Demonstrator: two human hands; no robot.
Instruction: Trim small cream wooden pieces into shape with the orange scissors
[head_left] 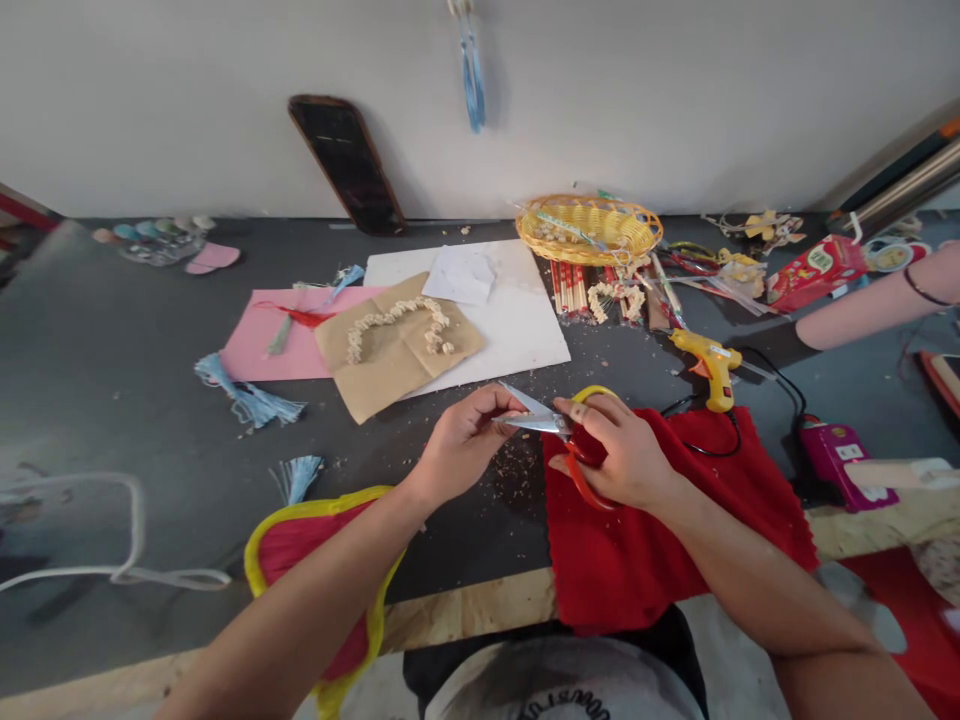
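My right hand (626, 455) grips a pair of scissors (541, 420) by its red and yellow handles, with the blades parted and aimed left. At the blade tips, my left hand (465, 440) is closed in a pinch; whatever is between its fingers is too small to make out. Small crumbs or clippings (517, 470) lie on the dark table below the blades. Beneath my right forearm spreads a red cloth (615, 570). Beyond my hands, a curved row of cream beads or knobs (390, 318) rests on brown paper (367, 390).
A yellow wicker basket (525, 235) stands by the wall, left of a red drink carton (814, 275). To the right are a yellow glue gun (709, 365) and a purple power strip (844, 460). Blue tassels (251, 395) lie left; a phone (349, 165) leans on the wall.
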